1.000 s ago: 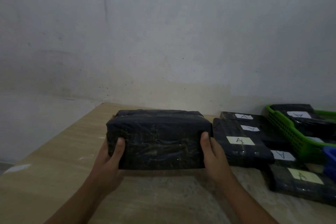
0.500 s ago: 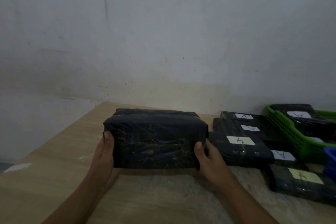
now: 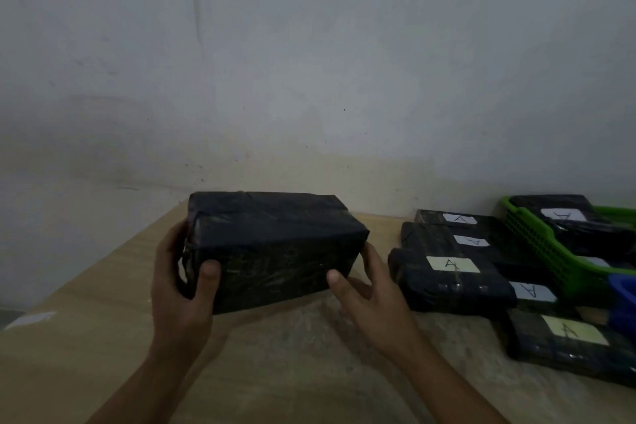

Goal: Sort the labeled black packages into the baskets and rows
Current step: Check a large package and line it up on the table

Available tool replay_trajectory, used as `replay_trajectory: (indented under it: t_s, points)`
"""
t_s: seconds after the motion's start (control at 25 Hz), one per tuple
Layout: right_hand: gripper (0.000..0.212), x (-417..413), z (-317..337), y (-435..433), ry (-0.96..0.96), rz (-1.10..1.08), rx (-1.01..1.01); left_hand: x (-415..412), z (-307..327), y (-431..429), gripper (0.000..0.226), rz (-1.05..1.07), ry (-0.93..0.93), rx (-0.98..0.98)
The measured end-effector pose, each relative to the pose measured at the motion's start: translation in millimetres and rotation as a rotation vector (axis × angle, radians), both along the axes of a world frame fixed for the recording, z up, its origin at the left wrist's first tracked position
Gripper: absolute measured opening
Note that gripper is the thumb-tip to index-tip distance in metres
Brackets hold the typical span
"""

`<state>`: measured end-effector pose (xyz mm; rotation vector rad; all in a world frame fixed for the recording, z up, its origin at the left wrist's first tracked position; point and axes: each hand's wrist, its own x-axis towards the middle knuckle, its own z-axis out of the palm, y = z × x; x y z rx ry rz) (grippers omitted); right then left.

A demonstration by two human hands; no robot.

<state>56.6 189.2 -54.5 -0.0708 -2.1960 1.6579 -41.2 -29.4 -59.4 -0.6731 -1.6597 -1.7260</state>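
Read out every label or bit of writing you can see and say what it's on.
"A": white label, back package.
"A": white label, second package.
"A": yellow label, third package.
"A": white label, fourth package.
"A": yellow label, nearest package.
"A", seemingly upside down: white label, basket package in the green basket.
Also in that basket, a second label: mostly hidden, unreadable.
On the held package, no label shows.

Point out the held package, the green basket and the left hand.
held package [image 3: 275, 248], head view, dark front face.
green basket [image 3: 538, 244], head view, near mesh wall.
left hand [image 3: 175, 286], head view, middle of the hand.
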Motion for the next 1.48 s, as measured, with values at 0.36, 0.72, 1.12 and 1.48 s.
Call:
replay_trajectory:
  t_s: [0.36,0.72,1.12,1.48]
  points:
    - [0.100,-0.8,-5.5,-30.1,0.080,0.181,-0.195,13.8,-8.9,23.6,0.086,0.121,0.457,-0.535]
    - [0.063,-4.0,-15.9,-15.3,0.043,0.098,-0.236,22.9,-18.9,41.9,0.104,-0.421,-0.339,-0.222]
    - [0.039,-5.4,-18.6,-16.5,0.026,-0.013,-0.137,26.0,-19.5,40.5,0.054,-0.420,-0.299,-0.396]
    - [0.044,-9.7,-25.1,-17.5,0.035,-0.249,0.086,-6.1,-25.0,54.4,0.040,-0.433,-0.351,-0.470]
